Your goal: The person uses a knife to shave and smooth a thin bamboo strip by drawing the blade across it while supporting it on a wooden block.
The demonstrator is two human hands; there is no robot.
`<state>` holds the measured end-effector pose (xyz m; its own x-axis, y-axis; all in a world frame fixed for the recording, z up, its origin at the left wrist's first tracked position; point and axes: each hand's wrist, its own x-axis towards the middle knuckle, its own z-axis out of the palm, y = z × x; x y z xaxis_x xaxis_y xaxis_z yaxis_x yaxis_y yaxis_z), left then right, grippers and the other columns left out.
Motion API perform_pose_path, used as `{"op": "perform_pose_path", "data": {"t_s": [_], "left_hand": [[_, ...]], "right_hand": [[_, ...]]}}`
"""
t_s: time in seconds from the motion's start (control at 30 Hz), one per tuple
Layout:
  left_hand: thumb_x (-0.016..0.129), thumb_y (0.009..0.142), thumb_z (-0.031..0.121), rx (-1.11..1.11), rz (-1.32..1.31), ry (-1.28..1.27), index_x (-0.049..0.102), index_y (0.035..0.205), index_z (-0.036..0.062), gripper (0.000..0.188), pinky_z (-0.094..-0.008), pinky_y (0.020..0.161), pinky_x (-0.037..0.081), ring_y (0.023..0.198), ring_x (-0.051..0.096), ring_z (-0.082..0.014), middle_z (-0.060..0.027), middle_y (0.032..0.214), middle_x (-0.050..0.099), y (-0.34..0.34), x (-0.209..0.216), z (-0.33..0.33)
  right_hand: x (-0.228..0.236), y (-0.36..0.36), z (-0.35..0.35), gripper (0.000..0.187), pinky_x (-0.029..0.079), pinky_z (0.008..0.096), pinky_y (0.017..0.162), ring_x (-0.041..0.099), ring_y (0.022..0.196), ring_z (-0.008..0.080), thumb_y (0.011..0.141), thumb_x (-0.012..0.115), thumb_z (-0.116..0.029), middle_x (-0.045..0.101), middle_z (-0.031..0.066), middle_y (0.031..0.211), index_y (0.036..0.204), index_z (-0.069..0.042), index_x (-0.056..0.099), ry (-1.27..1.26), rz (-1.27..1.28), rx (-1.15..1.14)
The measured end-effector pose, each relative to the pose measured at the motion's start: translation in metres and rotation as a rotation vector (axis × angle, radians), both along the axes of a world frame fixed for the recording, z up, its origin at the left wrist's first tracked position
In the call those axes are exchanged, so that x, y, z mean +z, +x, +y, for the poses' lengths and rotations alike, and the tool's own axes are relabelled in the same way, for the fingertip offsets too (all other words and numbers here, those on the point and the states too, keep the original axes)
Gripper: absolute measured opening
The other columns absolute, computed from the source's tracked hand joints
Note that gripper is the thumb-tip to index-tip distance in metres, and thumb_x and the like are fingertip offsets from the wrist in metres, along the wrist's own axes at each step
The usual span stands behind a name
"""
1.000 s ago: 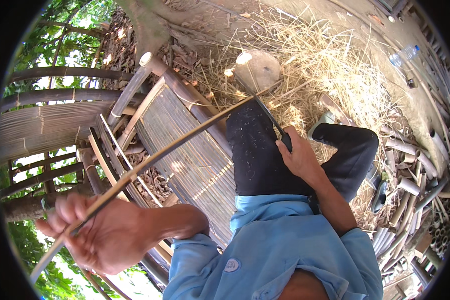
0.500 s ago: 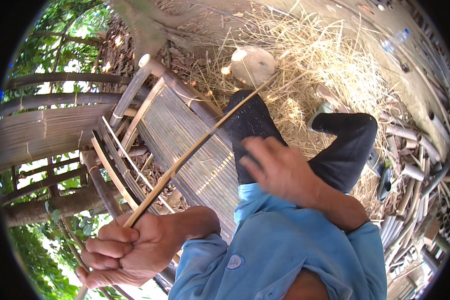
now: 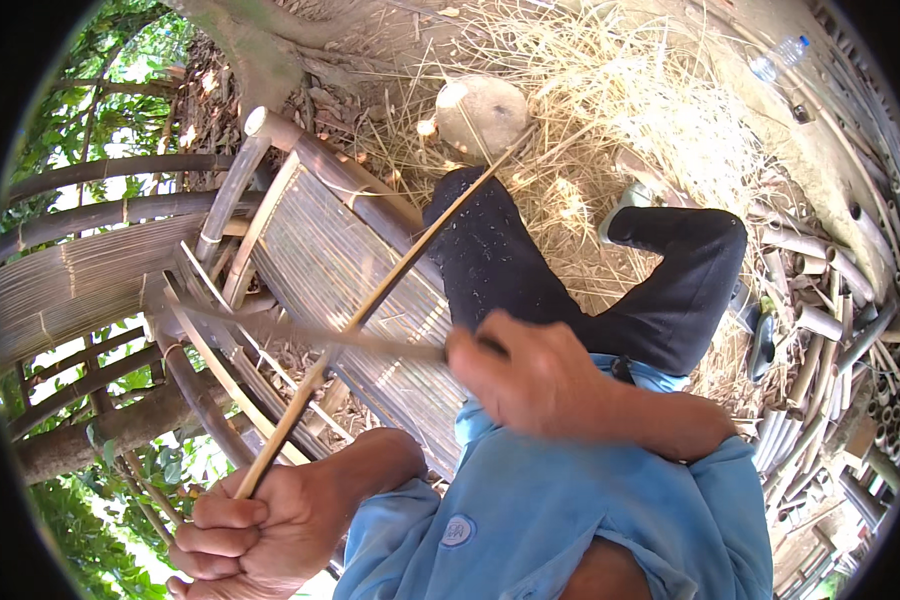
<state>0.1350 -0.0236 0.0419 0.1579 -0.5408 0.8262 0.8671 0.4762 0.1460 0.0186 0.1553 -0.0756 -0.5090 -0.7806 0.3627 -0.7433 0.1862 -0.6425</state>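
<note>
My left hand (image 3: pixel 260 535), at the lower left, is closed around the near end of a long bamboo strip (image 3: pixel 407 262). From that fist the strip slants up and right, over the bench and past my knee. My right hand (image 3: pixel 535 380) is in front of my body, its fingers wrapped round the handle of a long knife (image 3: pixel 395 348). Motion blurs the blade, which points left and crosses the strip a little beyond my left fist. Whether blade and strip touch, I cannot tell.
A slatted bamboo bench (image 3: pixel 320 235) lies under the strip, with more split strips (image 3: pixel 225 375) beside it. Ahead are a round wood block (image 3: pixel 482 115) and a heap of shavings (image 3: pixel 630 90). Cut bamboo pieces (image 3: pixel 820 320) and a plastic bottle (image 3: pixel 778 60) lie to the right.
My right hand has moved down and slightly left, and the knife now shows across the strip. The left hand has dropped slightly, still gripping the strip. The whole view has shifted a little.
</note>
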Motion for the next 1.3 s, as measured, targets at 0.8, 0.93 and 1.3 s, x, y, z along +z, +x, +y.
{"op": "perform_pose_path", "data": {"t_s": [0.8, 0.93, 1.3], "left_hand": [[0.05, 0.103, 0.016, 0.096, -0.183, -0.046, 0.04, 0.115, 0.005, 0.019, -0.0269, 0.044, 0.025, 0.053, 0.027, -0.0116, 0.0009, 0.068, 0.031, 0.022, 0.006, -0.018], [0.046, 0.103, 0.021, -0.032, -0.128, 0.032, 0.047, 0.114, 0.0034, 0.021, -0.0276, 0.044, 0.025, 0.054, 0.029, -0.0124, 0.0004, 0.068, 0.033, 0.025, 0.003, -0.019], [0.053, 0.1, 0.022, -0.295, 0.004, 0.121, 0.054, 0.089, 0.0049, 0.02, -0.028, 0.055, 0.033, 0.059, 0.034, -0.0134, -0.0004, 0.066, 0.035, 0.006, 0.013, 0.015]], "right_hand": [[-0.248, -0.19, -0.002, 0.03, 0.052, 0.0525, 0.065, 0.065, 0.074, 0.0421, 0.095, 0.062, -0.019, 0.065, 0.0231, 0.079, 0.12, -0.005, 0.05, 0.499, -0.179, -0.322], [-0.262, -0.166, 0.014, 0.027, 0.052, 0.0533, 0.063, 0.066, 0.074, 0.0437, 0.095, 0.062, -0.021, 0.064, 0.025, 0.074, 0.114, -0.005, 0.052, 0.319, 0.005, -0.294], [-0.1, -0.1, 0.027, 0.028, 0.052, 0.0554, 0.069, 0.066, 0.074, 0.0466, 0.096, 0.062, -0.021, 0.067, 0.0255, 0.08, 0.114, -0.004, 0.05, 0.4, -0.328, -0.277]]}}
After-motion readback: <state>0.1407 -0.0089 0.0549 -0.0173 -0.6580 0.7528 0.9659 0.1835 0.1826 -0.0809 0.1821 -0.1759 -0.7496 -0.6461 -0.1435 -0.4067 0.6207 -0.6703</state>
